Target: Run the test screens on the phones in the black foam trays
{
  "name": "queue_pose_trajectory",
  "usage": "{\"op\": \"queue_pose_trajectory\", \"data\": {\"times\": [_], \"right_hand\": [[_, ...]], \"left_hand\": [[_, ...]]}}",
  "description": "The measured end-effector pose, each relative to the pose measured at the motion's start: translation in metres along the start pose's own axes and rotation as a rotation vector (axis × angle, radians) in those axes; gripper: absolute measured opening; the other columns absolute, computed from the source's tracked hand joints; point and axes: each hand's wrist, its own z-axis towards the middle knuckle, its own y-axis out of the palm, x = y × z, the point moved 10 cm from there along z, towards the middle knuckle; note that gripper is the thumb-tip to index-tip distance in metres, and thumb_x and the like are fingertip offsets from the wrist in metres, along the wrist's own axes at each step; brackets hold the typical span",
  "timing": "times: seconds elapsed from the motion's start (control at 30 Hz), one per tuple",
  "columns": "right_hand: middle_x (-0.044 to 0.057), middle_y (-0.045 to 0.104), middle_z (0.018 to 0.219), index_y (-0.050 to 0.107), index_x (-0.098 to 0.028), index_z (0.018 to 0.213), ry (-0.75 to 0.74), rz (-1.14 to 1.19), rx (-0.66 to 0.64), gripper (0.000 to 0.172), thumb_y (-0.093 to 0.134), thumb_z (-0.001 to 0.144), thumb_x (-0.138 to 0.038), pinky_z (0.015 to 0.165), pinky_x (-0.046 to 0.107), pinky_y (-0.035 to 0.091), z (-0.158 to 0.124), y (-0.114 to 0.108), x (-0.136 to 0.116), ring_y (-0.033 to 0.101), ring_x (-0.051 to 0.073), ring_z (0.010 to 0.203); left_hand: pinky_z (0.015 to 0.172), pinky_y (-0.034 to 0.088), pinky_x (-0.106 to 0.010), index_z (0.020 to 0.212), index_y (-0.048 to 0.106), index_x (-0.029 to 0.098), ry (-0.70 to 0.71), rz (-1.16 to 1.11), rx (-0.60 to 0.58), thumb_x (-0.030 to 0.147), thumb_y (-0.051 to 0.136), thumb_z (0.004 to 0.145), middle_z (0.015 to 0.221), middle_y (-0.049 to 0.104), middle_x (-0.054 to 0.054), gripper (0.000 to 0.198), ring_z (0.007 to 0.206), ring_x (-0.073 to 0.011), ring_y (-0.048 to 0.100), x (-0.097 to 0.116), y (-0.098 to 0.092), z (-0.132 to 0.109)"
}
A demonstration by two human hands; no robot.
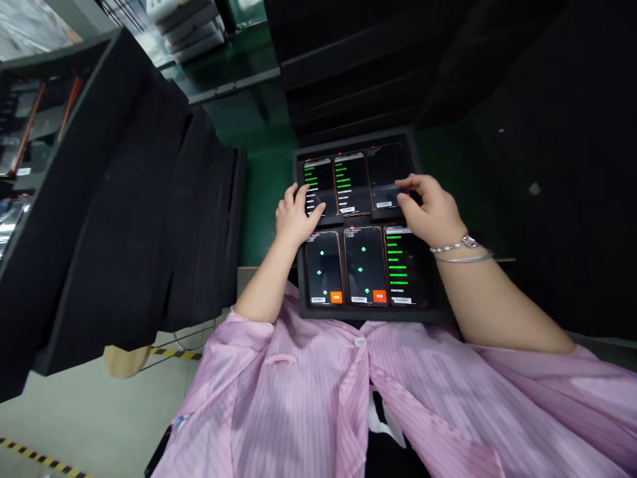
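Observation:
A black foam tray [368, 315] holds several smartphones in two rows, screens up. My left hand [297, 216] rests over the back-left phone [317, 174], fingers spread and thumb across its lower part. Beside it, the back-middle phone [351, 182] shows green and white text lines. At the back right, a phone with a mostly dark screen [381, 172] has my right hand [432, 207] at its right edge, thumb and index finger apart. In front, the left phone [323, 272] and middle phone [365, 272] show green arrows and an orange button; the right phone [402, 272] lists green lines.
Stacked black trays [124, 199] stand at the left, the top one holding more devices [30, 126]. Another dark stack [358, 79] rises behind the tray. Green table surface [266, 179] shows around it. White stacked items [192, 26] lie at the back.

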Motion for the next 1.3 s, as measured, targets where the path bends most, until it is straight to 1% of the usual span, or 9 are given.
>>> {"op": "queue_pose_trajectory", "data": {"times": [0.17, 0.27, 0.33, 0.5, 0.63, 0.73, 1.0, 1.17, 1.3], "right_hand": [[0.015, 0.073, 0.133, 0.071, -0.022, 0.116, 0.201, 0.131, 0.131, 0.030, 0.067, 0.089, -0.034, 0.119, 0.050, 0.046, -0.028, -0.038, 0.034, 0.067, 0.030, 0.127], [0.016, 0.071, 0.138, 0.069, -0.023, 0.112, 0.239, 0.212, 0.155, 0.034, 0.074, 0.080, -0.036, 0.125, 0.051, 0.041, -0.069, -0.054, 0.037, 0.064, 0.032, 0.136], [0.014, 0.073, 0.134, 0.067, -0.025, 0.105, 0.285, 0.308, 0.171, 0.035, 0.076, 0.075, -0.039, 0.125, 0.051, 0.042, -0.106, -0.056, 0.037, 0.064, 0.032, 0.137], [0.008, 0.074, 0.128, 0.059, -0.028, 0.100, 0.526, 0.478, 0.381, 0.037, 0.071, 0.071, -0.048, 0.115, 0.052, 0.052, -0.174, -0.057, 0.051, 0.072, 0.028, 0.122], [0.009, 0.078, 0.104, 0.066, -0.025, 0.095, 0.771, 0.584, 0.270, 0.038, 0.074, 0.069, -0.051, 0.088, 0.046, 0.066, -0.168, -0.050, 0.059, 0.077, 0.030, 0.099], [0.009, 0.079, 0.092, 0.076, -0.023, 0.092, 0.849, 0.599, 0.141, 0.037, 0.084, 0.069, -0.051, 0.074, 0.043, 0.067, -0.157, -0.060, 0.040, 0.077, 0.031, 0.088], [0.003, 0.080, 0.120, 0.073, -0.033, 0.133, 0.467, 0.678, 0.051, 0.071, 0.096, 0.069, -0.050, 0.092, 0.038, 0.068, -0.156, -0.092, -0.040, 0.077, 0.023, 0.105], [0.003, 0.081, 0.104, 0.075, -0.031, 0.120, 0.504, 0.722, 0.112, 0.071, 0.098, 0.052, -0.037, 0.075, 0.037, 0.069, -0.159, -0.093, -0.003, 0.078, 0.026, 0.093], [0.001, 0.079, 0.090, 0.073, -0.031, 0.104, 0.655, 0.838, 0.118, 0.069, 0.093, 0.038, -0.026, 0.079, 0.043, 0.068, -0.161, -0.072, 0.030, 0.078, 0.030, 0.092]], "left_hand": [[0.130, 0.033, -0.062, 0.162, 0.049, 0.027, 0.037, -0.176, -0.015, 0.057, 0.059, 0.104, 0.178, 0.033, -0.015, 0.066, 0.160, -0.0431, 0.039, -0.005, 0.001, -0.013], [0.135, 0.028, -0.053, 0.170, 0.033, 0.031, 0.164, -0.413, 0.036, 0.065, 0.047, 0.107, 0.181, 0.025, -0.013, 0.072, 0.168, -0.0335, 0.029, -0.012, -0.007, -0.074], [0.135, 0.029, -0.052, 0.167, 0.038, 0.030, 0.175, -0.459, 0.092, 0.065, 0.047, 0.108, 0.177, 0.033, -0.015, 0.069, 0.165, -0.0310, 0.033, -0.024, -0.011, -0.126], [0.127, 0.043, -0.046, 0.147, 0.059, 0.025, -0.189, -0.720, 0.196, 0.068, 0.052, 0.104, 0.154, 0.060, -0.015, 0.061, 0.144, -0.0269, 0.058, -0.057, 0.000, -0.205], [0.125, 0.046, -0.039, 0.138, 0.066, 0.031, -0.572, -1.121, 0.122, 0.062, 0.066, 0.099, 0.153, 0.065, -0.004, 0.050, 0.147, -0.0239, 0.059, -0.054, 0.015, -0.210], [0.111, 0.058, -0.040, 0.137, 0.068, 0.029, -0.682, -1.377, 0.014, 0.053, 0.081, 0.089, 0.138, 0.076, -0.004, 0.056, 0.130, -0.0269, 0.072, -0.036, 0.011, -0.206], [0.104, 0.062, -0.043, 0.121, 0.075, 0.021, -0.627, -1.579, -0.294, 0.020, 0.092, 0.058, 0.111, 0.084, -0.005, 0.066, 0.106, -0.0289, 0.081, -0.019, 0.026, -0.204], [0.101, 0.061, -0.037, 0.134, 0.071, 0.030, -0.499, -1.607, -0.256, 0.016, 0.093, 0.055, 0.121, 0.082, -0.001, 0.083, 0.109, -0.0246, 0.078, -0.024, 0.029, -0.207], [0.096, 0.061, -0.032, 0.143, 0.066, 0.036, -0.411, -1.562, -0.244, 0.019, 0.099, 0.054, 0.125, 0.081, 0.000, 0.097, 0.107, -0.0217, 0.078, -0.028, 0.020, -0.215]]}}
